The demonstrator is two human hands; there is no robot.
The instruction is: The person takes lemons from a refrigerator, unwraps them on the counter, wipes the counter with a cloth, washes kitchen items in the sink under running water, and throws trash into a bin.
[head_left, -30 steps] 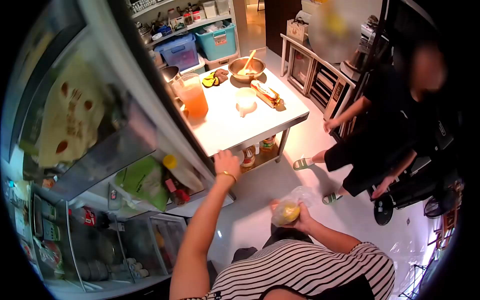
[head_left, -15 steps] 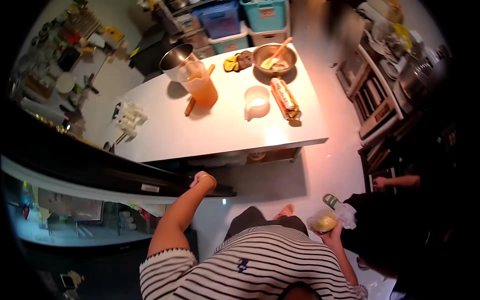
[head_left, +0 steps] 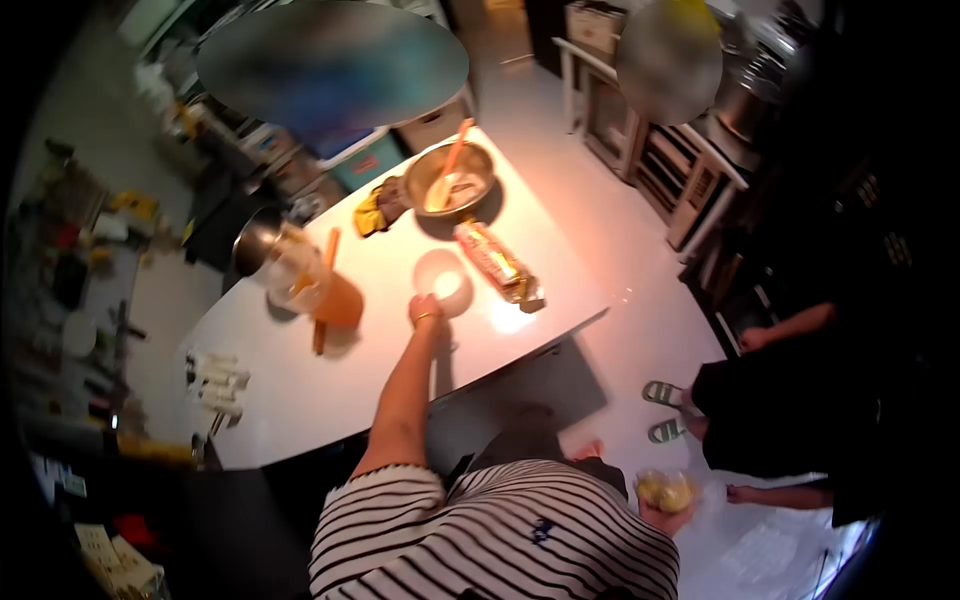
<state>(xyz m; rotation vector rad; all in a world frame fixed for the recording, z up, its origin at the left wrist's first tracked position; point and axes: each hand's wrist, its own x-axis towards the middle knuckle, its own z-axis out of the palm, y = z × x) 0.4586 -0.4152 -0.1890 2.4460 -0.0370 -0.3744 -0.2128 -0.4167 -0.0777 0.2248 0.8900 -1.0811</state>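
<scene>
Cup (head_left: pixel 431 266) stands just beyond the left hand (head_left: pixel 424 307), whose fingers curl at its near side; whether they grip it, I cannot tell. A snug, level hold would likely suit it, clear of the pack (head_left: pixel 495 262) beyond and right of those fingers. The right hand (head_left: pixel 668 518) grips a clear bag (head_left: pixel 670 490), fingers underneath; light, steady pressure should avoid crushing it.

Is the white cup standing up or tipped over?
The cup is standing up: seen from above, its round mouth faces upward. The left hand is at its near side.
</scene>
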